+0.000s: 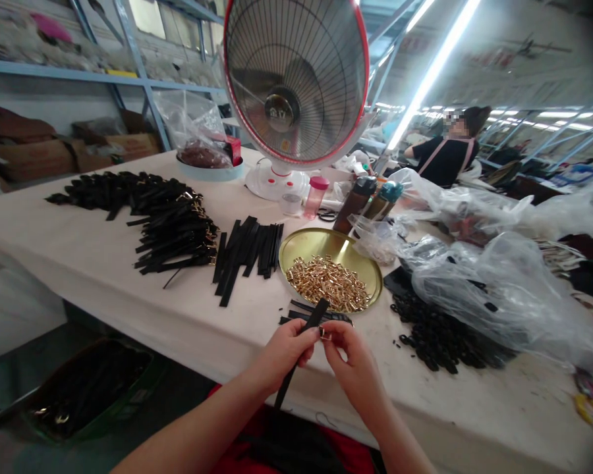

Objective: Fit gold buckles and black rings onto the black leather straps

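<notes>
My left hand (287,350) is closed around a black strap (314,317) that sticks up past my fingers and hangs down below them. My right hand (350,355) pinches a small gold buckle (325,334) against the strap. Both hands hover at the near edge of the white table (103,263), just in front of a round gold tray (360,260) holding several gold buckles (329,283). A few loose black straps (321,315) lie between my hands and the tray.
A fanned row of black straps (250,253) and a big pile of straps with buckles (168,220) lie to the left. Small black loops (439,336) and plastic bags (499,289) sit right. A dish heater (296,79), bottles (356,201) and a seated person (447,155) are behind. A bin (86,388) stands on the floor.
</notes>
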### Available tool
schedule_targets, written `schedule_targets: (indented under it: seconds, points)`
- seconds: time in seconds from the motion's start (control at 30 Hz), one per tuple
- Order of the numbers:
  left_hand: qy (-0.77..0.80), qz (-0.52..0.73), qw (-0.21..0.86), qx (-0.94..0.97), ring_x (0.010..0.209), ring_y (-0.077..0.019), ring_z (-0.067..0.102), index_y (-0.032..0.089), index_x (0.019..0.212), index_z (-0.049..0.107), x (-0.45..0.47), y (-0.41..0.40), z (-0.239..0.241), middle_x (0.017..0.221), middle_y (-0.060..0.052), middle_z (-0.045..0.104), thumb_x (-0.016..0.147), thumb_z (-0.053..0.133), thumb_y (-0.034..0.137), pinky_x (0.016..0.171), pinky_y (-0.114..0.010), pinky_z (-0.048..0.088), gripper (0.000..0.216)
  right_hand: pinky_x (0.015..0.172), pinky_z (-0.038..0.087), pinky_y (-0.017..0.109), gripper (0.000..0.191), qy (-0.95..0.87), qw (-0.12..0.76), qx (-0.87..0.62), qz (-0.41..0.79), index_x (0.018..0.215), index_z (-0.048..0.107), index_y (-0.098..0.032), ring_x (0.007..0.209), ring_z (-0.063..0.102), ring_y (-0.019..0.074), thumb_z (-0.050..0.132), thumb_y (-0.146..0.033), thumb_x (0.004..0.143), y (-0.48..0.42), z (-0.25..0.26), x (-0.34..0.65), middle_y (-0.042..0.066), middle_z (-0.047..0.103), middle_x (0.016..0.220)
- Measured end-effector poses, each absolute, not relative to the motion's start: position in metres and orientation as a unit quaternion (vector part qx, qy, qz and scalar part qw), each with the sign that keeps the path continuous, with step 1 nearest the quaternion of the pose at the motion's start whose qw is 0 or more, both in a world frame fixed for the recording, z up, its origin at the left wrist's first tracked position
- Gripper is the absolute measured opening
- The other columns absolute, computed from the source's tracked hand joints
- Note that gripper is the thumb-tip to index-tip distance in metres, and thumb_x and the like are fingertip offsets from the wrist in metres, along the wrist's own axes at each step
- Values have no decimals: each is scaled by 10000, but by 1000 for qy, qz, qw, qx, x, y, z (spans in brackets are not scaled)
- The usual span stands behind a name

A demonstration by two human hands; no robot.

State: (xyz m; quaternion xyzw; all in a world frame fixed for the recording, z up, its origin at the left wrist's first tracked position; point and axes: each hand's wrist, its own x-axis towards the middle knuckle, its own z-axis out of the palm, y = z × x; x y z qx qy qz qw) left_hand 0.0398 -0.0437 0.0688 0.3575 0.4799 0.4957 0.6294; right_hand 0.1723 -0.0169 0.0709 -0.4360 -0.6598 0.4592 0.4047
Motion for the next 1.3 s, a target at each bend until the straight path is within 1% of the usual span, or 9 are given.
schedule_targets:
  seconds: [0.13,0.3,0.43,0.63,0.8,0.9,1.03,1.2,1.3]
  points:
    - [525,477,580,400,436,-59,342,147,715,453,37,-43,65,494,65,400,739,501,345,428,-180,274,205,663,447,270,305,-546,412,-419,597,953,562,-217,733,573,151,651,-302,674,-16,67,172,24,636,822]
    - [517,458,569,447,448,-68,380,145,780,477,34,-43,61,522,50,442,780,448,416,441,-183,310,273,595,432,225,221,-503,424,-444,609,819,629,-188,604,525,101,696,-292,637,-10,65,178,-18,607,654]
    - [531,401,569,483,427,-63,354,147,861,498,27,-50,59,546,48,462,809,391,431,417,-177,279,308,614,473,201,262,-337,485,-447,672,825,640,-214,589,541,63,735,-281,590,-6,68,185,-32,620,741]
    - [529,326,536,572,521,-79,410,152,802,553,22,-57,68,557,46,444,809,397,316,502,-190,313,226,557,471,194,273,-296,400,-427,755,824,661,-191,546,525,63,741,-278,578,-14,63,183,-25,606,677]
    - [496,365,588,525,570,-83,434,145,872,503,31,-54,75,642,29,474,759,438,245,509,-187,338,164,563,422,213,239,-447,405,-451,658,824,638,-183,563,491,85,698,-310,631,-26,54,176,-23,590,655]
    - [472,374,645,471,484,-64,389,137,852,450,36,-54,74,590,41,449,770,449,336,433,-172,301,216,571,401,217,213,-508,417,-455,601,784,611,-175,598,493,103,668,-341,663,-30,51,176,-20,578,650]
    - [456,382,658,461,423,-40,358,140,775,431,40,-55,70,575,37,473,782,442,376,401,-162,281,236,536,382,221,252,-461,400,-462,644,692,567,-165,532,461,95,579,-412,737,-33,47,178,-40,502,538]
    - [478,390,661,427,432,-50,405,154,744,419,45,-56,64,608,19,521,762,453,329,418,-172,331,179,476,377,248,262,-362,403,-420,728,685,511,-170,453,465,108,582,-419,726,-33,46,172,-40,492,513]
    - [503,396,635,433,412,-49,394,156,720,428,48,-57,59,580,27,518,760,448,316,410,-174,321,167,477,377,256,266,-389,406,-445,697,680,489,-178,453,453,111,542,-428,751,-35,43,171,-42,470,511]
